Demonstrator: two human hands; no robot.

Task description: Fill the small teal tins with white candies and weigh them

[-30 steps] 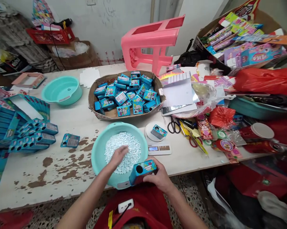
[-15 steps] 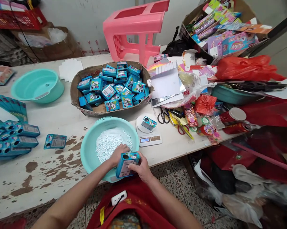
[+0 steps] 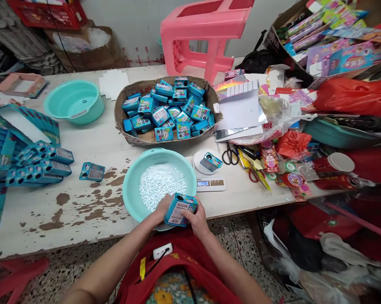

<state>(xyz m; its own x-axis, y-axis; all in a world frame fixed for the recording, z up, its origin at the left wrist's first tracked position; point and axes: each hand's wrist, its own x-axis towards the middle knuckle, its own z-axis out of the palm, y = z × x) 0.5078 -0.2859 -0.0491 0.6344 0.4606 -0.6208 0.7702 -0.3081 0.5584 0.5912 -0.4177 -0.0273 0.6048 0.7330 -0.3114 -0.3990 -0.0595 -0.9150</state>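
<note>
My right hand [image 3: 197, 217] is closed round the side of a small blue box [image 3: 180, 210], held tilted over the near rim of a teal basin [image 3: 130, 207]. White tablets [image 3: 159, 183] lie in that basin. My left hand [image 3: 164, 207] is at the basin's near right side, beside the box; its fingers are hidden behind the box. Right of the basin, a blue box [image 3: 211, 161] lies on the round plate of a white scale [image 3: 220, 184]. Another blue box [image 3: 92, 172] rests alone on the table, left of the basin.
A cardboard tray [image 3: 121, 122] of blue boxes stands behind the basin. Stacked blue boxes [image 3: 55, 162] and a second teal basin [image 3: 79, 101] are at left. Scissors [image 3: 230, 154], papers [image 3: 238, 109] and packets lie right; a pink stool [image 3: 206, 25] stands behind.
The view has shifted left, so the table things appear further right. The box in my right hand has tilted, and my left hand has drawn back toward it from the tablets.
</note>
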